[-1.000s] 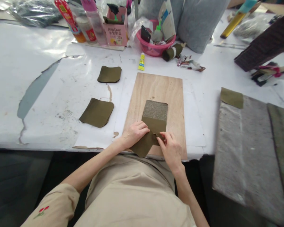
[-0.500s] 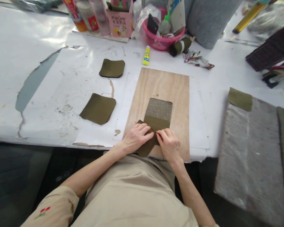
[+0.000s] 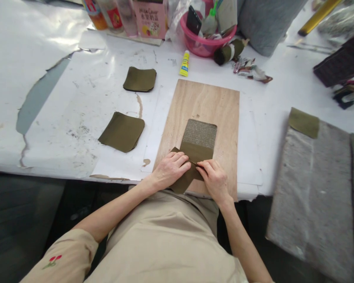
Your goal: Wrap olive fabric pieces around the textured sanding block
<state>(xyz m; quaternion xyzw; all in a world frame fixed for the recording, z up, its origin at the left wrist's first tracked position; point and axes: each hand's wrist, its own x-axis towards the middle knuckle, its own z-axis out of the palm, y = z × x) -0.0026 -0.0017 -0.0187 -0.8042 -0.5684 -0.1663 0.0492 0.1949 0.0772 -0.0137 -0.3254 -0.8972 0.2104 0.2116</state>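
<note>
A wooden board lies on the table in front of me, carrying an olive fabric patch with a grey speckled upper part. Over the patch's near end lies another olive fabric piece, set at an angle. My left hand holds this piece on its left side, fingers together and thumb pointing inward. Close by on the right, my right hand pinches fabric between thumb and fingertips where the pieces meet. Exactly which layers it grips is hidden.
Two stacks of olive fabric pieces, a nearer stack and a farther stack, lie to the left. Behind the board are a yellow glue tube and a pink basket. A grey padded slab overhangs the table edge at right.
The camera view has shifted slightly. My right fingers have moved a little along the fabric edge, and a raised fold shows between my hands. Both hands keep their hold.
</note>
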